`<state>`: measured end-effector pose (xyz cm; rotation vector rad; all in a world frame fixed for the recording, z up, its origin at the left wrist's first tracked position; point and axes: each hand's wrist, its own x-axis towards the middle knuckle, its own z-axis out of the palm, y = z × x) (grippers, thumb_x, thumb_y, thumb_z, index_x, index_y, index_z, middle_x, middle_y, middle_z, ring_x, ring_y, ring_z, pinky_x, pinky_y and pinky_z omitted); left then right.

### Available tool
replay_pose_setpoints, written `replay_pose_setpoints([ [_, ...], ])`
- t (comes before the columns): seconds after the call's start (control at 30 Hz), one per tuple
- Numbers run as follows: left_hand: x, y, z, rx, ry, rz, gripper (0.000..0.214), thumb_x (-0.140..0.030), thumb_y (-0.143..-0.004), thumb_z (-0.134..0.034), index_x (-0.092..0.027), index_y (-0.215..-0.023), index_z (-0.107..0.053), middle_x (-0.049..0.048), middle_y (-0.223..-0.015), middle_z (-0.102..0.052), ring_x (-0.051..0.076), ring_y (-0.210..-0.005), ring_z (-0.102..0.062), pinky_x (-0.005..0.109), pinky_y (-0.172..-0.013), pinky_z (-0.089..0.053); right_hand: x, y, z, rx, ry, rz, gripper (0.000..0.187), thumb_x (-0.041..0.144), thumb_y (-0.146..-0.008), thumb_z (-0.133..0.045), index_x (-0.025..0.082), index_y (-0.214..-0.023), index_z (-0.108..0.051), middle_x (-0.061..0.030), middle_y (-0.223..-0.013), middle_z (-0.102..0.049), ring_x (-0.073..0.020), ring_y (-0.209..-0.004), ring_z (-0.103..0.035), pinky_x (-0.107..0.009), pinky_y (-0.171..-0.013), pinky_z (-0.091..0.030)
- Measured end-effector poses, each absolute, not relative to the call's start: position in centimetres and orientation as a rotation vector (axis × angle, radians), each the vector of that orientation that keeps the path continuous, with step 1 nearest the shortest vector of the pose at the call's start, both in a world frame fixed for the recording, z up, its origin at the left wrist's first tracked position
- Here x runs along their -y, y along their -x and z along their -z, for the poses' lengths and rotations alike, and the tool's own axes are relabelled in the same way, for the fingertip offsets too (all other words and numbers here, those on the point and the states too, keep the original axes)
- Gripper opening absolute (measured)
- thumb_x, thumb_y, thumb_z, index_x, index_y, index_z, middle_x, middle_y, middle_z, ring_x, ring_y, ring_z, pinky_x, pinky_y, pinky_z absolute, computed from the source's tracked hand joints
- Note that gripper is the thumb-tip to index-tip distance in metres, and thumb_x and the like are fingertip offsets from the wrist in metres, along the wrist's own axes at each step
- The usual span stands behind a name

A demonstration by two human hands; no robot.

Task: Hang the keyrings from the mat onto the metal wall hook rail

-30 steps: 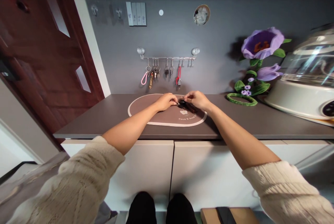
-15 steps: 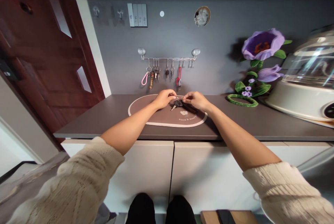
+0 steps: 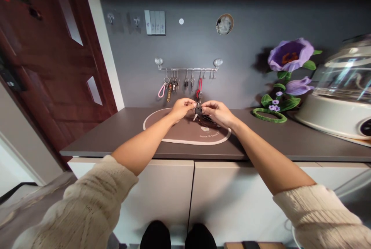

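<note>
A bunch of keys [image 3: 199,114] with a dark fob hangs between my two hands, lifted just above the oval brown mat [image 3: 179,135] on the counter. My left hand [image 3: 182,108] pinches the key ring from the left. From the right, my right hand [image 3: 218,112] is closed on the dark fob end. A small silver key dangles below the ring. On the wall straight behind, a metal hook rail [image 3: 187,69] carries several other key sets, one with a pink loop [image 3: 161,89] and one with a red strap [image 3: 198,86].
The grey-brown counter [image 3: 116,133] runs over white cabinet doors [image 3: 171,198]. A purple artificial flower [image 3: 286,71] with a green ring stands at the right, beside a white appliance with a clear lid [image 3: 342,90]. A dark red door [image 3: 49,63] fills the left.
Both hands have raised the keys off the mat and drawn closer together. The view has tilted slightly, so the wall items sit lower in the picture.
</note>
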<state>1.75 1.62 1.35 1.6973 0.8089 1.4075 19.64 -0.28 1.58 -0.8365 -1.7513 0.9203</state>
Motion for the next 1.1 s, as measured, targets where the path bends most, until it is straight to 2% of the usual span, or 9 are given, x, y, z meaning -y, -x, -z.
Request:
replay_pose_setpoints([
  [0.2,-1.2,-2.0,-1.6,-0.720,-1.623,-1.426,0.027,-0.030,-0.060,-0.068,-0.011,-0.078,-0.062,0.0026,-0.069,-0.063,0.008,-0.060,-0.052,0.023,-0.060,-0.040,0.9,-19.0,-1.9,1.776,0.745,-0.880,0.029,0.036,-0.068,-0.064,0.017,-0.090,-0.060,-0.0025,-0.087,-0.062,-0.0119,-0.075,-0.056,-0.029,-0.077,-0.043],
  [0.47,-0.6,-2.4,-1.8,-0.689,-1.569,-1.432,0.025,-0.028,-0.058,-0.069,-0.010,-0.074,-0.061,0.0012,-0.064,-0.061,0.008,-0.057,-0.052,0.022,-0.058,-0.041,1.2,-18.5,-2.1,1.776,0.739,-0.854,0.024,0.036,-0.067,-0.064,0.017,-0.079,-0.056,0.0003,-0.076,-0.059,-0.0098,-0.068,-0.053,-0.025,-0.068,-0.043],
  [0.73,-0.9,-2.5,-1.5,-0.636,-1.523,-1.411,0.030,-0.031,-0.055,-0.071,-0.011,-0.074,-0.061,0.0003,-0.061,-0.059,0.007,-0.055,-0.050,0.023,-0.056,-0.041,0.5,-18.8,-1.7,1.738,0.722,-0.887,0.022,0.036,-0.069,-0.062,0.018,-0.080,-0.056,0.0001,-0.078,-0.058,-0.0110,-0.071,-0.054,-0.027,-0.069,-0.044],
  [1.1,-0.9,-2.6,-1.2,-0.619,-1.613,-1.387,0.034,-0.037,-0.057,-0.070,-0.013,-0.079,-0.061,0.0017,-0.071,-0.061,0.009,-0.063,-0.052,0.021,-0.057,-0.039,0.4,-19.2,-1.6,1.668,0.702,-0.868,0.026,0.041,-0.069,-0.061,0.019,-0.081,-0.055,0.0013,-0.077,-0.057,-0.0111,-0.069,-0.053,-0.026,-0.068,-0.044],
])
